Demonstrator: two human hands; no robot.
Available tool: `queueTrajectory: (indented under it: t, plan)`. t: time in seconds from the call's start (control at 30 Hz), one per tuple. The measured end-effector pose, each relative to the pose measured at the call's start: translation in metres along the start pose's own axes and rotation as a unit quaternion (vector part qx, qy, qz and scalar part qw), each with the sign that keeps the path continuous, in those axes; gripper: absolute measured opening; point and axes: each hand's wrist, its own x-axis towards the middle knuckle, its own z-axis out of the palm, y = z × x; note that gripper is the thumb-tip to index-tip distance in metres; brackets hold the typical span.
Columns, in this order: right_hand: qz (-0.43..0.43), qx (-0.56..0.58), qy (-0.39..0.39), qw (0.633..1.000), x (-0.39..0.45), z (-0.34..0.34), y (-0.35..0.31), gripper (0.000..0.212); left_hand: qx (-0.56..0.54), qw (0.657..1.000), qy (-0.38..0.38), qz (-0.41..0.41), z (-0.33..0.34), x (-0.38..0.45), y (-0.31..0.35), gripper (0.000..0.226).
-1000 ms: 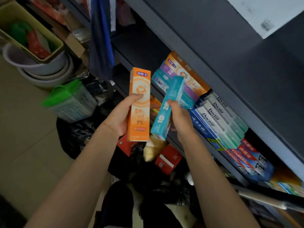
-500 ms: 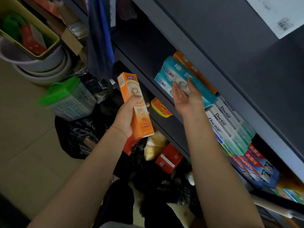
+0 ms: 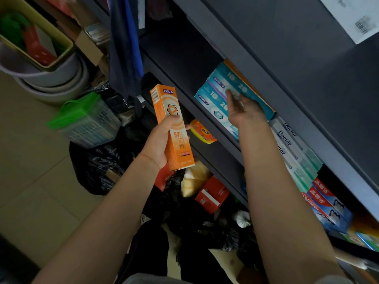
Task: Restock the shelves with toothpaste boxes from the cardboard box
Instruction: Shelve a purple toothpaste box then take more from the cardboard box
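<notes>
Left hand (image 3: 162,143): grip clamped on orange toothpaste box (image 3: 171,128). Right hand (image 3: 244,111): grip apart, fingers flat on teal toothpaste boxes (image 3: 217,99), shelf (image 3: 184,64).

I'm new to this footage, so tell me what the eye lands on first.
The bright orange toothpaste box, gripped upright in the left hand at centre. Just right of it, the right hand rests open-fingered on the teal toothpaste boxes stacked on the dark shelf, with white Doctor boxes alongside.
</notes>
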Motion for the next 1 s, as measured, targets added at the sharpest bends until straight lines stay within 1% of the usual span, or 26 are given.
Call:
queueTrajectory:
  t: [0.03,0.07,0.1,0.13,0.2,0.23,0.27,0.3,0.33,0.37,0.4,0.43,0.47,0.53,0.57,0.6,0.67,0.7,0.77,0.83,0.9,0.97,1.0]
  plan:
    - [-0.013,0.068,0.013,0.998,0.01,0.0,-0.004,0.031,0.002,1.0,-0.003,-0.002,-0.001,0.0,0.0,0.029]
    - [0.021,0.154,0.074,0.985,0.024,0.004,-0.006,0.035,0.005,1.0,-0.009,-0.004,-0.002,-0.001,0.0,0.032]
    - [0.039,0.17,0.1,0.979,0.028,0.01,-0.004,0.036,0.005,1.0,-0.017,-0.009,-0.002,-0.003,0.001,0.037]
    - [0.048,0.126,0.119,0.984,0.024,0.015,0.0,0.033,0.001,0.999,-0.028,-0.017,-0.002,-0.005,0.002,0.044]
    - [0.044,0.001,0.112,0.993,0.001,0.021,0.009,0.021,-0.027,0.997,-0.056,-0.033,-0.004,-0.007,0.003,0.059]
    - [0.035,-0.108,0.1,0.988,-0.013,0.023,0.013,0.019,-0.045,0.996,-0.071,-0.041,-0.004,-0.007,0.004,0.064]
    - [0.02,-0.244,0.079,0.966,-0.025,0.02,0.021,0.02,-0.058,0.994,-0.082,-0.048,-0.003,-0.008,0.005,0.065]
    - [0.01,-0.384,0.046,0.922,-0.038,0.018,0.03,0.025,-0.062,0.993,-0.088,-0.05,-0.003,-0.009,0.005,0.062]
    - [0.006,-0.494,0.005,0.869,-0.05,0.017,0.039,0.031,-0.056,0.993,-0.094,-0.047,-0.002,-0.01,0.006,0.055]
    - [-0.002,-0.559,-0.041,0.828,-0.061,0.015,0.049,0.035,-0.044,0.993,-0.1,-0.04,-0.001,-0.01,0.007,0.048]
    - [-0.014,-0.58,-0.073,0.811,-0.07,0.013,0.059,0.036,-0.039,0.992,-0.112,-0.038,0.002,-0.012,0.006,0.042]
    - [-0.031,-0.578,-0.084,0.811,-0.077,0.009,0.067,0.037,-0.044,0.991,-0.121,-0.041,0.005,-0.014,0.006,0.037]
    - [-0.049,-0.571,-0.078,0.816,-0.082,0.007,0.072,0.038,-0.052,0.991,-0.117,-0.041,0.007,-0.016,0.004,0.034]
    - [-0.073,-0.556,-0.049,0.826,-0.083,0.002,0.075,0.034,-0.036,0.996,-0.08,-0.002,0.009,-0.016,0.0,0.031]
    - [-0.071,-0.532,-0.039,0.843,-0.083,0.0,0.075,0.031,-0.017,0.997,-0.065,0.024,0.009,-0.015,-0.002,0.03]
    - [-0.06,-0.494,-0.035,0.867,-0.082,-0.004,0.074,0.029,-0.005,0.997,-0.056,0.044,0.009,-0.016,-0.003,0.029]
    - [-0.035,-0.397,-0.041,0.916,-0.08,-0.013,0.072,0.029,0.006,0.997,-0.046,0.057,0.007,-0.018,-0.004,0.028]
    - [-0.024,-0.364,-0.047,0.93,-0.079,-0.017,0.071,0.028,0.014,0.997,-0.043,0.056,0.005,-0.018,-0.005,0.029]
    - [-0.014,-0.353,-0.055,0.934,-0.078,-0.026,0.069,0.026,0.028,0.997,-0.051,0.045,0.004,-0.021,-0.005,0.031]
    - [-0.023,-0.372,-0.058,0.926,-0.075,-0.031,0.068,0.031,0.04,0.995,-0.078,0.039,0.004,-0.026,-0.004,0.033]
    - [-0.029,-0.36,-0.064,0.93,-0.076,-0.033,0.07,0.035,0.06,0.992,-0.099,0.049,0.003,-0.027,-0.004,0.035]
    - [-0.041,-0.357,-0.054,0.931,-0.076,-0.033,0.071,0.038,0.098,0.988,-0.082,0.09,0.003,-0.026,-0.004,0.035]
    - [-0.046,-0.373,-0.046,0.926,-0.076,-0.032,0.071,0.04,0.131,0.981,-0.063,0.127,0.004,-0.025,-0.004,0.035]
